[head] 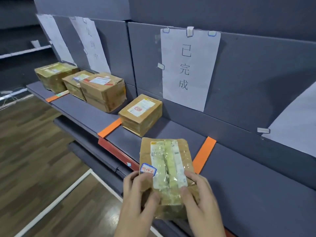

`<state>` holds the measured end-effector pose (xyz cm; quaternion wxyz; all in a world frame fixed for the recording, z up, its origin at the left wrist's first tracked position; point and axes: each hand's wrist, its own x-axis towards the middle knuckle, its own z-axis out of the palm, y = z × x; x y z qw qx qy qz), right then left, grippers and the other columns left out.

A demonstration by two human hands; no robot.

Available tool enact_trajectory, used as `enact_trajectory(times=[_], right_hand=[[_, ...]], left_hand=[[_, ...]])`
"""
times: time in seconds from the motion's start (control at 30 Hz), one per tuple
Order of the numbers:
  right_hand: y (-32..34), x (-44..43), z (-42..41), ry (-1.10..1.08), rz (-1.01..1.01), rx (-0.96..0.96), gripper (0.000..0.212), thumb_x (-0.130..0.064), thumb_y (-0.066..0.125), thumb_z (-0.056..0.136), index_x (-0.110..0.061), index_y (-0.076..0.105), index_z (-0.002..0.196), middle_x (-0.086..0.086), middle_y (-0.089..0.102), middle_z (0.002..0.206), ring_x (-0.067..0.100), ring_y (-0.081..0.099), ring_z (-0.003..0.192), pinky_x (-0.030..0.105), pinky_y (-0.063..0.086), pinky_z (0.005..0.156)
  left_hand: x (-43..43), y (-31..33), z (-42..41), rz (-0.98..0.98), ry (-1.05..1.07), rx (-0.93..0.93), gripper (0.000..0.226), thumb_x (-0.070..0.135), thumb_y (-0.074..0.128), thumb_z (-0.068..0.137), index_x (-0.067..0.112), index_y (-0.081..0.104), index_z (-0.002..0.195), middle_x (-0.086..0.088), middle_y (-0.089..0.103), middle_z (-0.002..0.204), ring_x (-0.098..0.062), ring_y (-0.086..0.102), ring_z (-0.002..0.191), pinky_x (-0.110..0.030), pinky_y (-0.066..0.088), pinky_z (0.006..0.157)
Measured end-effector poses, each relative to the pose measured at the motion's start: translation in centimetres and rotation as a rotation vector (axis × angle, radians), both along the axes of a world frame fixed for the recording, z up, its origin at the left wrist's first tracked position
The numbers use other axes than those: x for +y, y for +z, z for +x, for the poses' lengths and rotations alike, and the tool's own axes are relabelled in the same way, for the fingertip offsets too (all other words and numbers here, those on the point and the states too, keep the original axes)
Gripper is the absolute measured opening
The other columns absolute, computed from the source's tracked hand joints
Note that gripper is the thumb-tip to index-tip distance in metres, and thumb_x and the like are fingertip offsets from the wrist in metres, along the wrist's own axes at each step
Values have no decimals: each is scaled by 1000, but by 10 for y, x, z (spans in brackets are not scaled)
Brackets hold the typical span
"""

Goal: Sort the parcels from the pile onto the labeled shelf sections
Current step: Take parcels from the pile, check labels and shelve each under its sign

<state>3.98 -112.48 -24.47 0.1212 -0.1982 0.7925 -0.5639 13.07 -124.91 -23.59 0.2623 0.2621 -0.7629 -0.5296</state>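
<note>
- Position: you hold the flat brown cardboard parcel (pixel 165 168), wrapped in glossy clear tape, in the air above the front lip of the grey shelf (pixel 248 182). It faces the section under the white paper sign (pixel 188 65) with three black characters.
- Grip: your left hand (pixel 136 194) and right hand (pixel 200 197) each clamp the near end, with the thumb laid on top and the fingers curled around the sides. The far end is unsupported. The tape film looks slick, so a loosened thumb could let the parcel pivot downward and slide out.
- Sorting error: the blue-bordered sticker (pixel 148 169) on the parcel is too blurred to read here, and your left thumb lies just beside it. Check it against the sign before release, or the parcel may land in the wrong section.
- Boundary error: the right orange tape strip (pixel 204 154) lies close beside the parcel. A placement that drifts rightward would straddle the strip and leave the section ambiguous.
- Collision: a small brown cardboard box (pixel 141 113) with a white label already stands in this section, near the left orange tape strip (pixel 109 127). Pushing the parcel in too far to the left could shove the box across that strip.
- Edge fall: setting down too near the front lip leaves the parcel overhanging. A nudge could then send it to the wood-pattern floor (pixel 42 151).
</note>
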Motion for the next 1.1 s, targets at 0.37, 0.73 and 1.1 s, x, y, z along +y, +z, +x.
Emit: enact_trajectory(times=[0.37,0.73,1.1], right_hand=[[-16,-113,-44,-364,-12,-36,34,-15,58,93,-39,55,116,-25,52,121,-6,49,114,3,38,83],[-9,-199,-39,-510,5,-47,33,-17,56,94,-39,54,118,-26,51,124,-13,44,118,4,36,90],[22,-238,-52,-419,0,75,27,-27,55,93,-40,55,117,-28,51,121,-11,44,118,-2,35,80]], left_hand=[[-136,-11,-93,56,-425,-4,58,23,58,86,34,31,136,12,43,129,7,47,113,-3,40,81],[-228,-16,-113,76,-568,-11,58,32,56,81,48,29,130,36,36,126,11,35,124,-8,42,87],[-269,13,-113,62,-451,67,61,47,54,75,42,34,133,24,44,129,-1,45,122,-9,40,88]])
